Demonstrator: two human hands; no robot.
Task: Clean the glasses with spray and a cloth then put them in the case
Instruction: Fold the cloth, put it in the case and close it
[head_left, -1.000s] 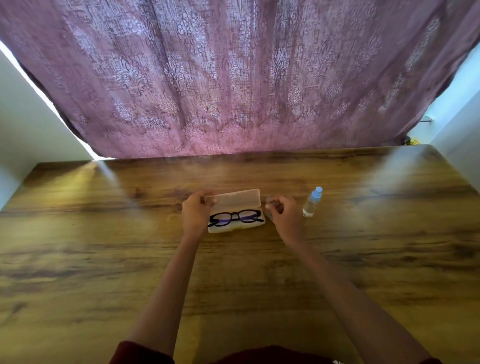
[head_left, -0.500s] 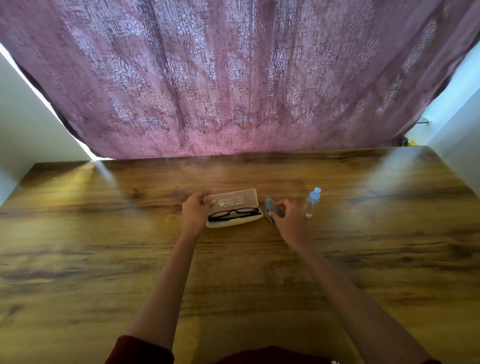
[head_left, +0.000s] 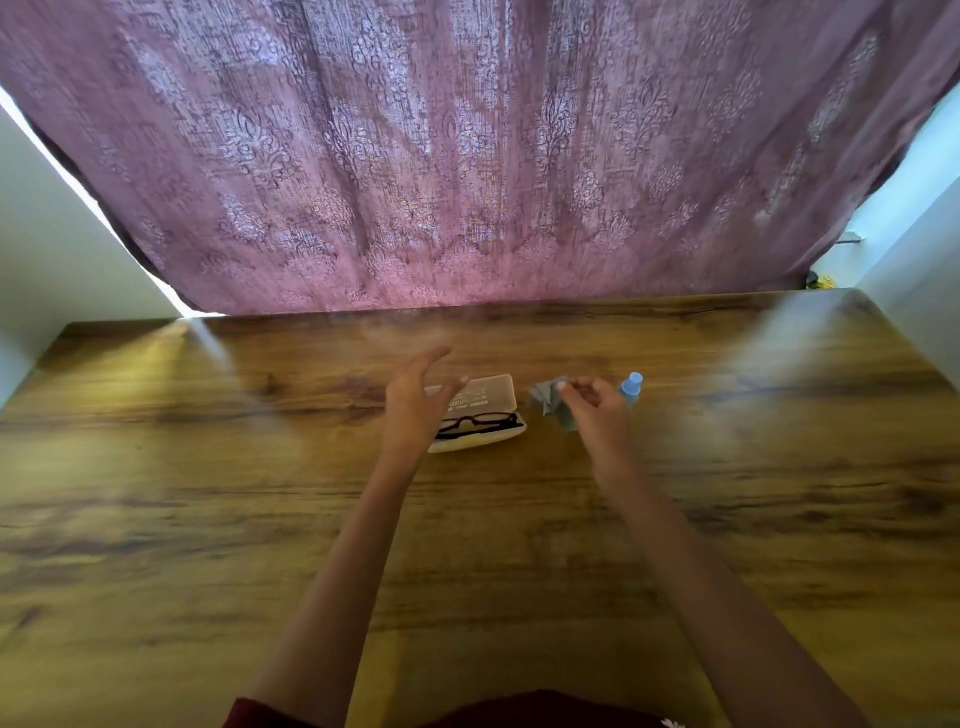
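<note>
Black-framed glasses (head_left: 480, 423) lie inside a pale translucent case (head_left: 483, 441) in the middle of the wooden table, with the lid (head_left: 491, 397) standing half raised behind them. My left hand (head_left: 415, 408) hovers over the case's left end with its fingers spread, holding nothing. To the right of the case, my right hand (head_left: 597, 413) pinches a crumpled grey cloth (head_left: 548, 402) at its top with curled fingertips. A small clear spray bottle with a blue cap (head_left: 632, 385) stands just behind my right hand, its body mostly hidden.
A wooden table (head_left: 467, 545) fills the view, ending at a mauve patterned curtain (head_left: 467, 156) along its far edge. White walls close it in at the left (head_left: 52, 249) and right (head_left: 914, 249).
My left hand has let go of the case lid and lifted with its fingers spread. The lid has tipped lower over the glasses. My right hand has shifted the cloth slightly to the right.
</note>
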